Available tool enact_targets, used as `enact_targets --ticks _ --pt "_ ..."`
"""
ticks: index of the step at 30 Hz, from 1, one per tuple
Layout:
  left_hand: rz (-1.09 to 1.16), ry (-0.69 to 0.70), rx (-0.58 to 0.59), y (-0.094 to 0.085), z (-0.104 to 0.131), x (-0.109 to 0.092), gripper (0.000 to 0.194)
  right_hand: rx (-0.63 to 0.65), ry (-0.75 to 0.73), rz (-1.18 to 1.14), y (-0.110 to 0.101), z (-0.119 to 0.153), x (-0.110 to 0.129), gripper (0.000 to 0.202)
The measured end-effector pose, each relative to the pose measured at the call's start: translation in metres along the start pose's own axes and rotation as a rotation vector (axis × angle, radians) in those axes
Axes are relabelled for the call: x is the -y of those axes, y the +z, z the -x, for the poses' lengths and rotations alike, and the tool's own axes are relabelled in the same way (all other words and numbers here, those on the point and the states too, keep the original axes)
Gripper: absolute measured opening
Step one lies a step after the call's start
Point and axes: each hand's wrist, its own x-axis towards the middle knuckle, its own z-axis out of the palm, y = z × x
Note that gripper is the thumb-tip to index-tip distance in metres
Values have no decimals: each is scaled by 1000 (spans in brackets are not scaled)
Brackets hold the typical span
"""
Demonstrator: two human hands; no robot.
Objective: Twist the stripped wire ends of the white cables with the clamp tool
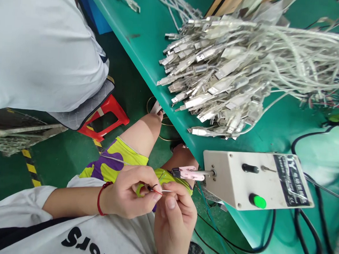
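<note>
My left hand (133,192), with a red bracelet at the wrist, pinches the end of a thin grey cable (114,159). Fine black, red and white wires (161,192) fan out from its fingertips. Opposite it, my right hand (176,217) has its thumb and fingers closed at the tips of the white and red wires. Both hands are close together above my lap. Just beyond them, a pink clip (188,172) sticks out on a metal shaft from a white box machine (234,178); neither hand touches it.
A large heap of USB cables (216,76) lies on the green table (150,58). The machine has a green button (258,201) and black cords (302,222) beside it. A person in a light shirt (49,47) sits at left on a red stool (110,117).
</note>
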Motion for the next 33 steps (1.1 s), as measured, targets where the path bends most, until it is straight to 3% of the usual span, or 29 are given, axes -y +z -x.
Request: enact_targets --ticks 12,17,25,33 --pt "24 23 31 1 1 -1 6 70 203 -135 -5 0 2 18" --pt "103 34 74 2 -2 1 14 39 168 -105 0 -4 4 22" --pt "101 100 115 3 -6 3 5 25 72 -64 -1 -8 3 20" --pt "15 100 78 0 -7 1 7 14 51 -56 6 -12 5 24"
